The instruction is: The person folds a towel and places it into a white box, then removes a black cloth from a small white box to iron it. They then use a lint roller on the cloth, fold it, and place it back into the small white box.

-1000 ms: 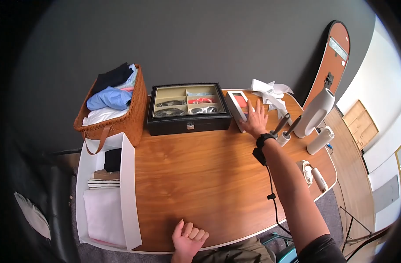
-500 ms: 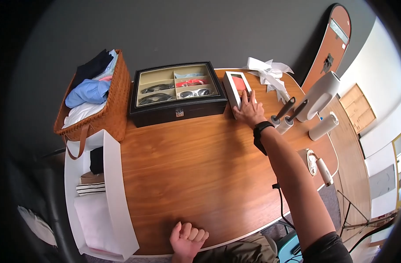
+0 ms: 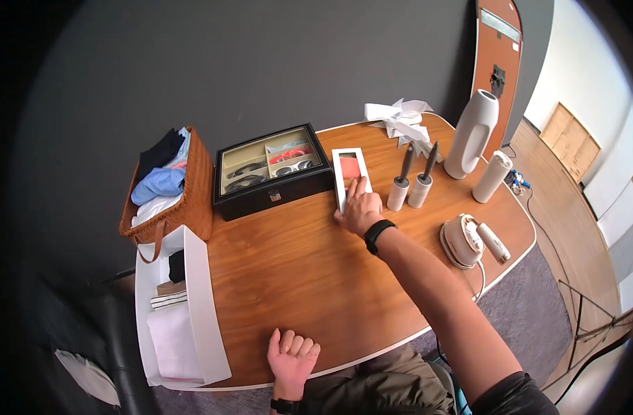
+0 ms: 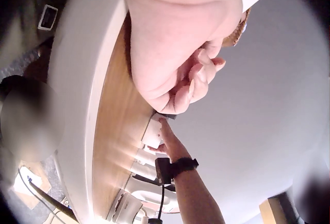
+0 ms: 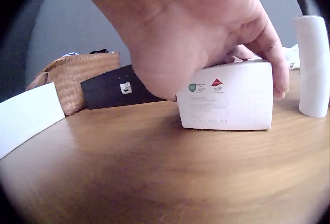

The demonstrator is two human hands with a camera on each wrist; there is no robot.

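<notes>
While the right hand (image 3: 361, 209) is gripping the white box (image 3: 342, 181): its fingers are bending over the top and right side, partly spread, with the thumb at the left.
White box, direction: it is lying flat on the table (image 3: 275, 290), just right of the black case (image 3: 257, 203); its long axis is running far to near, the near end slanting slightly right. Its printed end is facing near, its window up.
White box, contents: something coral-red (image 3: 349, 168) is showing through the window.
Black case: it is holding dark, red and white-framed glasses in compartments under a closed clear lid.
Woven basket (image 3: 197, 187): at far left, it is holding black, blue and white clothes.
White tray (image 3: 209, 325): at near left, it is holding black, brown, striped and white folded clothes.
Left hand (image 3: 293, 356): it is resting at the near edge, fingers loosely curled, holding nothing.
Change: the white box is now sitting nearer relative to the black case, and both lint rollers (image 3: 397, 194) (image 3: 420, 190) are showing clear of the right arm.
</notes>
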